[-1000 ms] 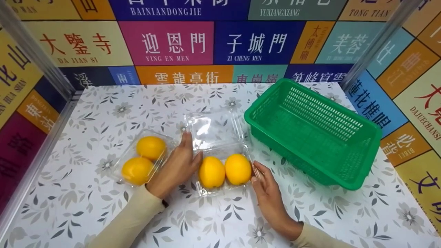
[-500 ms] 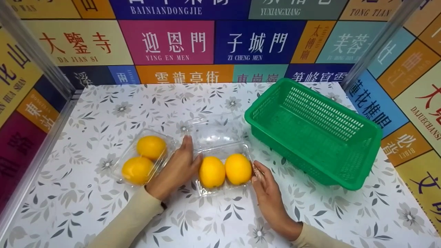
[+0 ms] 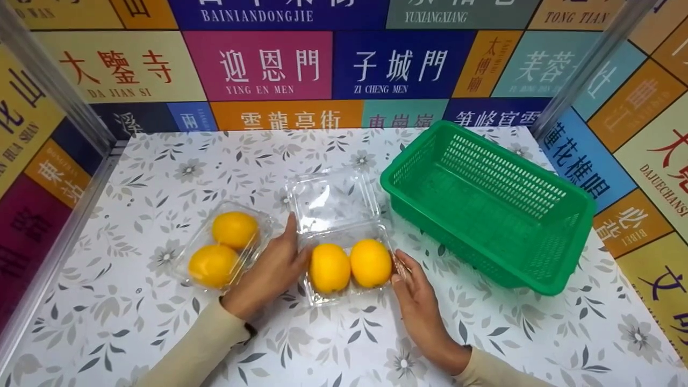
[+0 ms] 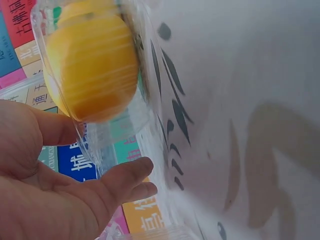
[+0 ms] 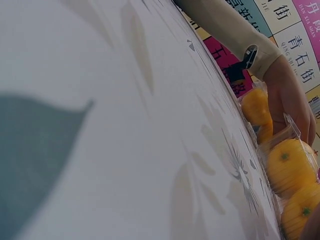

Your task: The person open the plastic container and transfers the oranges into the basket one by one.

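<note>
Beige-sleeved, our left hand rests, fingers extended, against a clear plastic hinged box, its transparent lid laid back; our right hand touches the opposite side, whether gripping we cannot tell. Two round yellow fruits sit inside. Left lies another clear plastic box; right, a rectangular green plastic basket.

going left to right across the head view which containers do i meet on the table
left clear box, open clear box with two yellow fruits in it, green basket
</note>
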A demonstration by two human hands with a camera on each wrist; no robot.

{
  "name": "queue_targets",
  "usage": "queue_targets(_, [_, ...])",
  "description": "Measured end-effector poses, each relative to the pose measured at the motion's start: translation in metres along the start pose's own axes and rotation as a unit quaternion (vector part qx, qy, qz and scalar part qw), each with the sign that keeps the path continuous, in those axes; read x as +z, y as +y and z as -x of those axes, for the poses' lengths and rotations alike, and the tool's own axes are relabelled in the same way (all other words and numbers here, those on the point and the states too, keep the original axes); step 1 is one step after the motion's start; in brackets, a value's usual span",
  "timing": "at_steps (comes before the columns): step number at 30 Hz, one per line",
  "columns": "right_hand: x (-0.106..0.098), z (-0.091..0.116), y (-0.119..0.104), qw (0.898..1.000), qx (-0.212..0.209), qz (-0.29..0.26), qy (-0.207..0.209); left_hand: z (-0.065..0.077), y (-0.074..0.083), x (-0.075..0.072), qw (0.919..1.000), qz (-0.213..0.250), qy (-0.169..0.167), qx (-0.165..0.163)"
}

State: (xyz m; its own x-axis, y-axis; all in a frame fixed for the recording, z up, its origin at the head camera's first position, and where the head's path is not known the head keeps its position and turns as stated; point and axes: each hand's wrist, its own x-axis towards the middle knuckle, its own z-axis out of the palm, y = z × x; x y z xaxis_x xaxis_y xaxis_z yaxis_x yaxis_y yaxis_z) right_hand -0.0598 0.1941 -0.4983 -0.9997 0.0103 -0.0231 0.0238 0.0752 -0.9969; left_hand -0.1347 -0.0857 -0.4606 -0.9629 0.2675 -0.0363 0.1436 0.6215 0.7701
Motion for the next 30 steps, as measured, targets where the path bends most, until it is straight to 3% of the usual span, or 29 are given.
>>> queue_targets(4, [0.000,-0.001,0.000,1.000,0.000,-0.001,-0.002,0.006,-0.001,-0.001,0.9993,0.038,-0.002,0.001])
queue_targets(12, [0.000,-0.001,-0.001,1.000,-0.005,-0.008,-0.005,0.017,-0.005,0.000,0.9993,0.029,0.001,0.023])
queue_targets(26, [-0.001,0.000,-0.002,1.000,0.007,0.009,-0.002,0.029,-0.011,0.002,0.9960,0.078,-0.031,0.030])
queue_targets(30, [-0.002,0.001,-0.002,1.000,0.008,0.013,-0.001,0.034,-0.011,0.004,0.9933,0.102,-0.053,0.018])
